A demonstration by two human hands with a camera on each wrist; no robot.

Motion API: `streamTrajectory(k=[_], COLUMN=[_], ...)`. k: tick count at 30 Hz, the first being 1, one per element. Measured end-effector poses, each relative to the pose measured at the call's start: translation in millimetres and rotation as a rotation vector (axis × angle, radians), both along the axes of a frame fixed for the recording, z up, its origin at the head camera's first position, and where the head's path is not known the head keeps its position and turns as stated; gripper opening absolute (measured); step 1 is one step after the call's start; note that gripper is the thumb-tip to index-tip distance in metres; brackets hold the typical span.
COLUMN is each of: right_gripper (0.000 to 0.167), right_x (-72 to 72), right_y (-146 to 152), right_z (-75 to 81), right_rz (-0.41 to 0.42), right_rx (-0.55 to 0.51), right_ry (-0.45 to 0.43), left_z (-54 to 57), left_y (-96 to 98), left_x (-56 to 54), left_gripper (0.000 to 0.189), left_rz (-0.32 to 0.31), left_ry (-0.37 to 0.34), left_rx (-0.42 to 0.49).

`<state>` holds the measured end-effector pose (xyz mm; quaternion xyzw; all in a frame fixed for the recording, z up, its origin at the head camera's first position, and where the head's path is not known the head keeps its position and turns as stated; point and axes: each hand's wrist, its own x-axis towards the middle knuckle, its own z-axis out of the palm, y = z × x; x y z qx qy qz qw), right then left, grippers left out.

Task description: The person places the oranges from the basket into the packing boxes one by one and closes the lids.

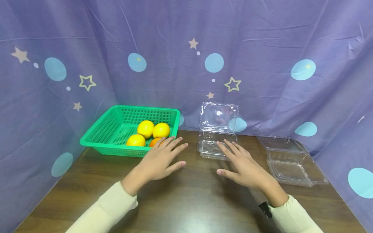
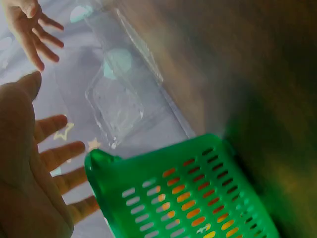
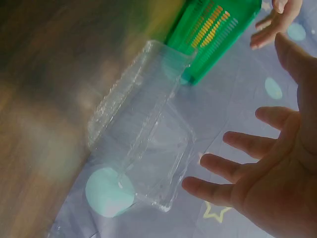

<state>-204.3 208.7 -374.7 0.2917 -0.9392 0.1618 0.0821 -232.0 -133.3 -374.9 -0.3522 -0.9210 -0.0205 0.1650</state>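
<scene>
My left hand (image 1: 158, 161) has its fingers spread and holds nothing; in the head view it overlaps the near right corner of a green plastic basket (image 1: 113, 150). Inside the basket lie three yellow, orange-like fruits (image 1: 135, 140) and a deeper orange one (image 1: 154, 141), partly hidden by my fingers. My right hand (image 1: 243, 166), also spread and holding nothing, is over the table in front of a clear plastic clamshell box (image 1: 208, 144) whose lid (image 1: 217, 116) stands up at the back. Its fingertips overlap that box in the head view. Both wrist views show the palms bare.
A second clear clamshell box (image 1: 291, 171) lies opened at the right of the brown wooden table (image 1: 186, 200). A purple curtain (image 1: 163, 77) with stars and blue dots hangs behind and along both sides. A black strap (image 1: 265, 209) shows at my right sleeve.
</scene>
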Motion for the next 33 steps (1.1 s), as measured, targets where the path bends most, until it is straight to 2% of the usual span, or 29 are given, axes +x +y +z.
streamTrajectory(k=[8,12,16,19,23,29,33], right_gripper=[0.082,0.076,0.066,0.06,0.054,0.056,0.054], right_x=[-15.8,-25.3,-35.4,-43.9,-54.8,-65.9,-72.3], right_y=[12,20,29,35,39,43,45], right_z=[5.9,5.9,3.8,0.5,-4.1,-7.5,-8.7], right_rz=[-0.052,-0.07,-0.092,-0.122,-0.173,-0.261,-0.34], right_rx=[-0.085,-0.114,-0.14,-0.172,-0.214,-0.232,-0.251], right_ry=[0.004,0.01,0.012,0.01,-0.013,-0.078,-0.108], left_z=[15.6,20.6,24.5,27.9,34.8,45.7,47.1], left_y=[-12.9,-27.2,-46.8,-62.4,-81.8,-105.7,-115.0], left_x=[-16.4,-32.4,-49.9,-60.2,-70.5,-85.1,-91.7], left_gripper=[0.064,0.058,0.057,0.06,0.073,0.094,0.101], left_rz=[0.171,0.243,0.319,0.38,0.434,0.464,0.5], left_ry=[-0.03,-0.063,-0.134,-0.218,-0.388,-0.702,-0.83], left_rx=[0.141,0.2,0.25,0.258,0.232,0.214,0.188])
